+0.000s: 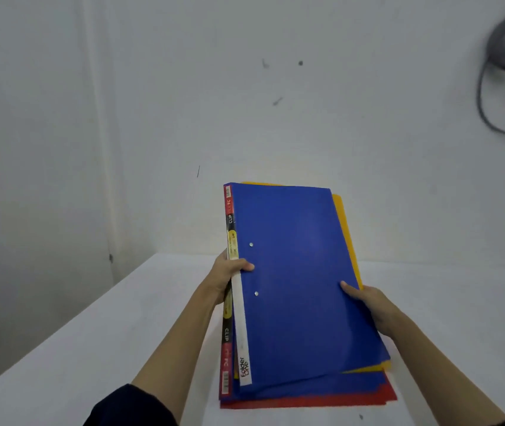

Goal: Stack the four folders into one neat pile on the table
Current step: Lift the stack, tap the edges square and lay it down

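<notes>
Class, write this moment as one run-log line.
stage: squaring pile | left hand: grips spine side | right hand: grips opposite edge | top: blue folder | yellow folder, red folder protruding | table

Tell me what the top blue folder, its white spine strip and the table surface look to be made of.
Top blue folder: probably thin plastic sheet, matte and finely textured; it bows slightly in the hands.
White spine strip: looks like a printed paper or card label.
Table: smooth matte white surface, possibly laminate; the material cannot be told for sure.
</notes>
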